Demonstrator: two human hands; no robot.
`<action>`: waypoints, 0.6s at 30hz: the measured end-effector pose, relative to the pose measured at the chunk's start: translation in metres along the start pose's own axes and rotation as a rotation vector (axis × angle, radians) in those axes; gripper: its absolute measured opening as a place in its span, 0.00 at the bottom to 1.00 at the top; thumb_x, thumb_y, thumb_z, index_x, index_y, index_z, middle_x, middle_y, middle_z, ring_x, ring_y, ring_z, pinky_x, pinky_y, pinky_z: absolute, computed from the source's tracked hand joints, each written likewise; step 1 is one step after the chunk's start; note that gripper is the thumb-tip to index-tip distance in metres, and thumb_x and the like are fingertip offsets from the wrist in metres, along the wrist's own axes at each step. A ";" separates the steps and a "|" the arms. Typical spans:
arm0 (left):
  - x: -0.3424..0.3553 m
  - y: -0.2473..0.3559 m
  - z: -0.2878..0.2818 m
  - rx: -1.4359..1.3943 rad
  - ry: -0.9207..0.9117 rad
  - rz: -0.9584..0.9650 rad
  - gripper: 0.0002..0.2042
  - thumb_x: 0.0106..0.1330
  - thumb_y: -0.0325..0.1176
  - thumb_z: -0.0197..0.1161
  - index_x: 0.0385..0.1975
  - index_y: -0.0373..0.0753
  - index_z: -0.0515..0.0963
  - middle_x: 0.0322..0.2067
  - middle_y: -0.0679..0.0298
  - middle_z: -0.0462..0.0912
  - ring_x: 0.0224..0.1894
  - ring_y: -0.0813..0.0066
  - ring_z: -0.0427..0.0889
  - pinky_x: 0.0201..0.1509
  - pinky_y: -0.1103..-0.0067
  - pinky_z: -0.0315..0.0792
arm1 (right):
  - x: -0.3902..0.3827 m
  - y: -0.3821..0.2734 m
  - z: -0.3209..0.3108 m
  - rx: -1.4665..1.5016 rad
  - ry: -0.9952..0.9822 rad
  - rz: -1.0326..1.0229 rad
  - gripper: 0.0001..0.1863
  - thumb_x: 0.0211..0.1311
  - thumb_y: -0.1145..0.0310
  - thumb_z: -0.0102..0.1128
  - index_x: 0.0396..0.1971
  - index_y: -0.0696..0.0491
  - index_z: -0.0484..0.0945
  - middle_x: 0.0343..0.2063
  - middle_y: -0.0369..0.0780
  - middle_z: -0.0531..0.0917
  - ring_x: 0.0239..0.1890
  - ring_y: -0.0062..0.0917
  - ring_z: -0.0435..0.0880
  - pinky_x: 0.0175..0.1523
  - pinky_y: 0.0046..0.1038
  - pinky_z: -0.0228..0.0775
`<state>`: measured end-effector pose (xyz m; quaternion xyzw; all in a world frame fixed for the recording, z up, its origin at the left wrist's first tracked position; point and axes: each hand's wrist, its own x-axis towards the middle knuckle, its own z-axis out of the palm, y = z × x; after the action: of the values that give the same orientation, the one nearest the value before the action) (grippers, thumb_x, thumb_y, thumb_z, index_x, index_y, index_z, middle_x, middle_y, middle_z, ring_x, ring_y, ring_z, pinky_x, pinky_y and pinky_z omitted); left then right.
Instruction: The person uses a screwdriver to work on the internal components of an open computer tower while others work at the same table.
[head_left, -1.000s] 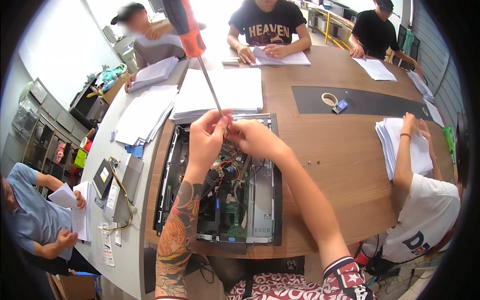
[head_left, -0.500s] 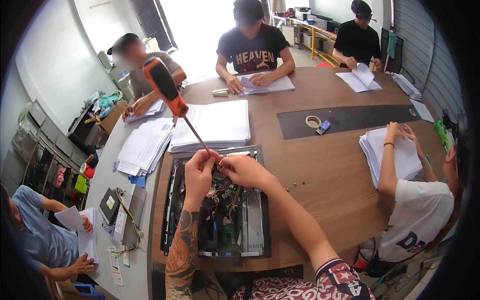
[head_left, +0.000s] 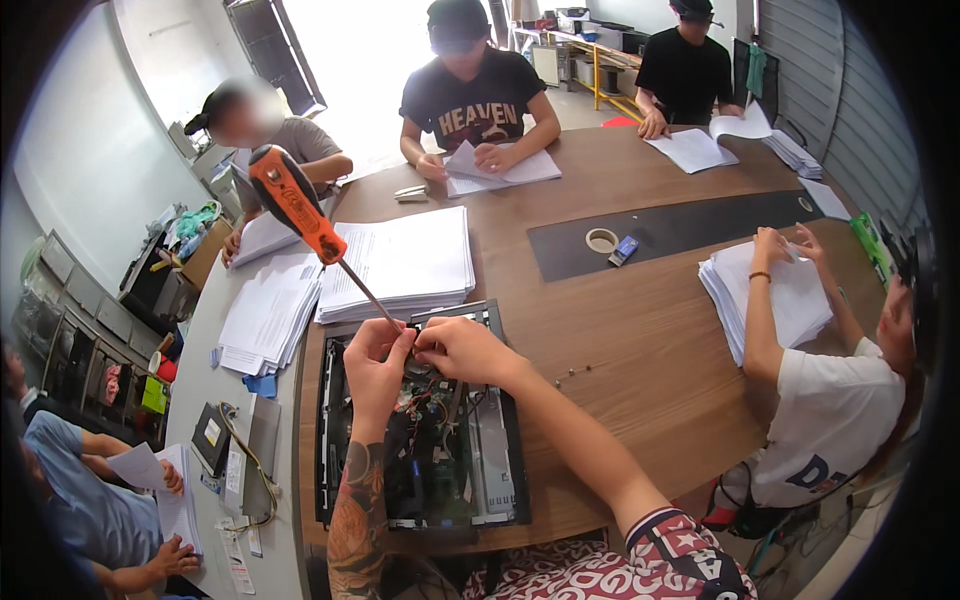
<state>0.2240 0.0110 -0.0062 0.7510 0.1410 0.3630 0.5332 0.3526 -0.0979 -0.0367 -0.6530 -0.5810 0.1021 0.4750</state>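
Observation:
A screwdriver [head_left: 298, 205] with an orange and black handle points up and to the left, its shaft running down to my fingers. My left hand [head_left: 376, 362] pinches the lower end of the shaft. Close against it, my right hand [head_left: 468, 350] has its fingers pressed together at the tip; whatever small thing they hold is hidden. Both hands are over the far part of an opened computer case [head_left: 500, 450], which lies flat with wires and a green circuit board showing inside.
Stacked papers [head_left: 420, 260] stand just beyond the case. Loose screws [head_left: 572, 373] lie to its right. A metal power supply [head_left: 250, 450] with cables is at the left. Farther off are a tape roll [head_left: 601, 241] and a small blue box [head_left: 624, 251]. Several people handle papers around the table.
The screwdriver's handle has tipped farther left and lower. My hands stay together at its tip over the case. The whole view has shifted slightly.

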 end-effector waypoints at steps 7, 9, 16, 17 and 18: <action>0.000 0.000 0.002 -0.044 -0.090 0.003 0.05 0.68 0.20 0.59 0.39 0.29 0.81 0.36 0.60 0.85 0.39 0.78 0.84 0.45 0.82 0.77 | -0.001 -0.006 -0.004 -0.046 0.002 0.041 0.10 0.57 0.65 0.65 0.34 0.56 0.83 0.32 0.43 0.82 0.38 0.40 0.83 0.45 0.37 0.75; 0.000 0.000 0.003 -0.021 -0.108 0.030 0.08 0.69 0.19 0.55 0.42 0.29 0.81 0.37 0.60 0.85 0.40 0.78 0.84 0.46 0.82 0.77 | -0.001 -0.004 -0.004 -0.023 0.010 0.038 0.10 0.58 0.65 0.65 0.35 0.56 0.82 0.32 0.44 0.82 0.38 0.40 0.83 0.45 0.37 0.75; -0.004 0.009 -0.002 0.263 0.182 0.267 0.13 0.66 0.22 0.61 0.50 0.32 0.77 0.44 0.62 0.79 0.45 0.77 0.78 0.50 0.79 0.73 | 0.003 0.000 0.001 -0.005 -0.003 -0.029 0.10 0.61 0.64 0.64 0.36 0.56 0.83 0.32 0.44 0.83 0.38 0.41 0.83 0.45 0.37 0.74; -0.005 0.020 -0.006 0.180 0.276 0.331 0.13 0.66 0.23 0.62 0.50 0.32 0.77 0.44 0.62 0.79 0.44 0.76 0.78 0.50 0.78 0.72 | 0.003 0.001 0.001 -0.005 -0.016 -0.018 0.10 0.61 0.64 0.64 0.36 0.56 0.83 0.32 0.44 0.83 0.38 0.41 0.83 0.45 0.37 0.74; -0.011 0.041 -0.008 0.229 0.360 0.361 0.12 0.67 0.27 0.62 0.49 0.32 0.76 0.43 0.61 0.78 0.43 0.74 0.77 0.51 0.77 0.72 | -0.001 0.008 -0.003 -0.012 -0.012 0.023 0.10 0.61 0.64 0.64 0.36 0.55 0.83 0.32 0.44 0.83 0.39 0.40 0.83 0.45 0.37 0.74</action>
<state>0.2032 -0.0061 0.0276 0.7428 0.1373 0.5616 0.3378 0.3595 -0.0996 -0.0414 -0.6621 -0.5766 0.1079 0.4663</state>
